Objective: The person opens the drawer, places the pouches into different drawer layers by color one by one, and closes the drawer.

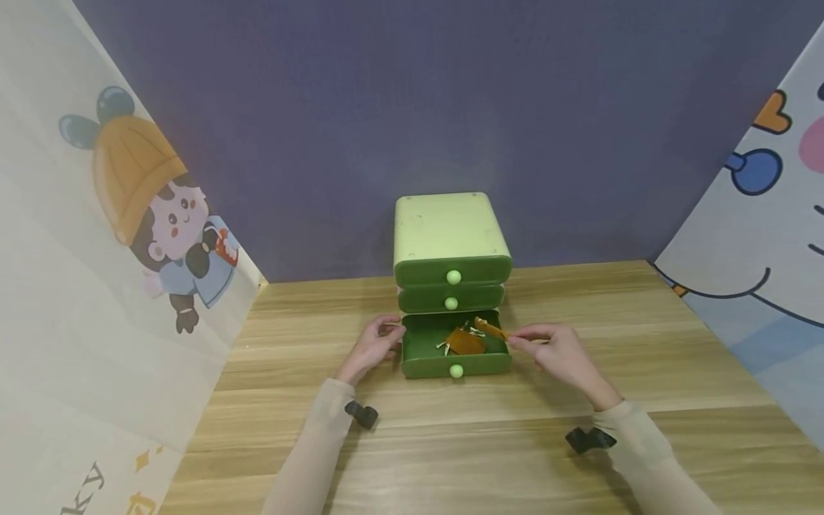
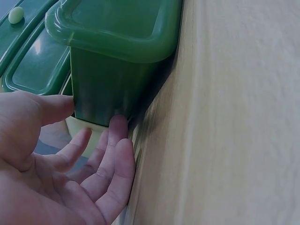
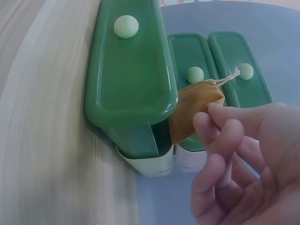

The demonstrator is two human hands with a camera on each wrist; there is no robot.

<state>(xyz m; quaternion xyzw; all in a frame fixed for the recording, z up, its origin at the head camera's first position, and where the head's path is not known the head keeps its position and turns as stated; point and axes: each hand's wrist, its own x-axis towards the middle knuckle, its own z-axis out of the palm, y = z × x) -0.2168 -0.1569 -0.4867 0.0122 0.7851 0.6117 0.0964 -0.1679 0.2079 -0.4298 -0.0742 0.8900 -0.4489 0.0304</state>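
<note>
My right hand [image 1: 558, 354] pinches a small orange-brown drawstring pouch [image 3: 192, 107] between thumb and index finger, over the right side of the open bottom drawer [image 1: 425, 368]. Its pale cord hangs free from the gathered end. Inside that drawer lies at least one more orange-brown pouch [image 1: 466, 342] with whitish cords; the heap's exact number is hard to tell. At the drawer's left side is my left hand [image 1: 373, 348]. In the left wrist view, its thumb and fingertips touch or nearly touch the green drawer wall [image 2: 105, 89], fingers loosely bent.
The pale green drawer cabinet [image 1: 447, 225] stands on the wood-grain table [image 1: 463, 443] near the dark blue back wall [image 1: 444, 107]. Its middle drawer [image 1: 421, 299] and top drawer [image 1: 421, 272] are closed, with round light-green knobs. Printed panels flank both sides.
</note>
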